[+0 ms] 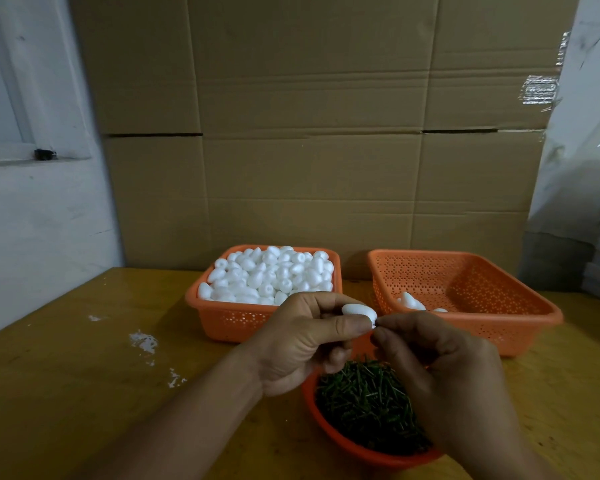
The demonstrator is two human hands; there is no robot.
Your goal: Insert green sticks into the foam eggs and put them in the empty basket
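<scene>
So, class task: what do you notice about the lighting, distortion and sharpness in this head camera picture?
Head view: dim, yellowish light; wide-angle lens bows the table edge and wall; glare on the tape top right; the left hand, right hand and foam egg look slightly soft.

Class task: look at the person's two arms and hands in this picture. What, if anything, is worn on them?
Nothing shows: the left hand and right hand are bare, with no gloves, and no rings or watch in view. Both forearms are uncovered as far as the frame's lower edge, so no sleeve appears.
</scene>
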